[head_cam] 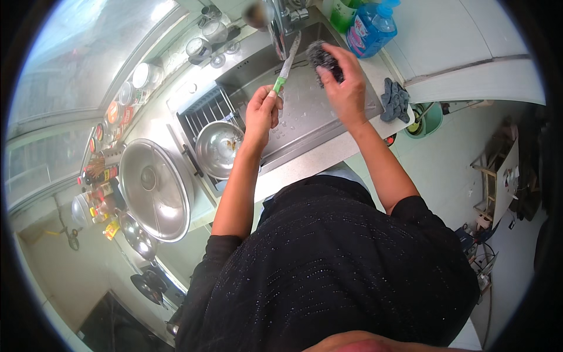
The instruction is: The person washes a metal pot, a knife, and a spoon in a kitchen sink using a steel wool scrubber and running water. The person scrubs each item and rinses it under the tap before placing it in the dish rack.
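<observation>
My left hand [264, 108] grips the green handle of a knife [290, 58] over the stainless steel sink [308, 108]. The blade points away from me, beside the chrome faucet [277, 35], and carries whitish flecks that look like suds. To the right, my right hand [345, 83] holds a dark, wiry scouring pad [324, 61] with some foam on it. A gap separates the pad from the blade. Water drops dot the sink floor. Left of my left wrist, a metal bowl [220, 148] with brownish scraps in it sits on a drying rack [206, 115].
A large lidded steel pot [154, 189] stands left of the sink. Blue soap [371, 31] and green bottles [341, 15] stand at the back right corner. A grey cloth [395, 100] drapes over the counter's right edge. Glass jars [199, 47] line the window side.
</observation>
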Available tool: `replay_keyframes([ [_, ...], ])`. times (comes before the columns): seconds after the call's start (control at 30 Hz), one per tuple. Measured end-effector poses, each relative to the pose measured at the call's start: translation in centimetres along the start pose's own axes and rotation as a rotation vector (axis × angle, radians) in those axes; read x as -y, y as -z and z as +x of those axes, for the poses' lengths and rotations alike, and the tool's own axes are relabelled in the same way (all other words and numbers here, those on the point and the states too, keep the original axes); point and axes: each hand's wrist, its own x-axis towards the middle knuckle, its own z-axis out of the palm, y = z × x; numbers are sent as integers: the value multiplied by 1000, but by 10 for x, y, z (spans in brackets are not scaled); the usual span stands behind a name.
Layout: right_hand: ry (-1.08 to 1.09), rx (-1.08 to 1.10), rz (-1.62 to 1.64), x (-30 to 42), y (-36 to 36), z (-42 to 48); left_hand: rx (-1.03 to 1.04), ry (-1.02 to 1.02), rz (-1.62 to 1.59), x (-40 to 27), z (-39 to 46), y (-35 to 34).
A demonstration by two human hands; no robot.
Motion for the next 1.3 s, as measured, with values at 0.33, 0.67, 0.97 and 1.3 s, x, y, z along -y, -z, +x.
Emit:
replay_keyframes([
  [0.33, 458, 210, -274, -20, -31, -2, -83, -243, 240, 14, -2, -2],
  [0.67, 512, 276, -141, -6, -44, -11, -184, -321, 482, 21, -8, 12],
  [0.97, 463, 206, -196, -20, -52, 2, -162, -336, 505, 15, -9, 17],
  [1.3, 329, 122, -386, -47, -56, 27, -118, -318, 492, 7, -11, 11],
])
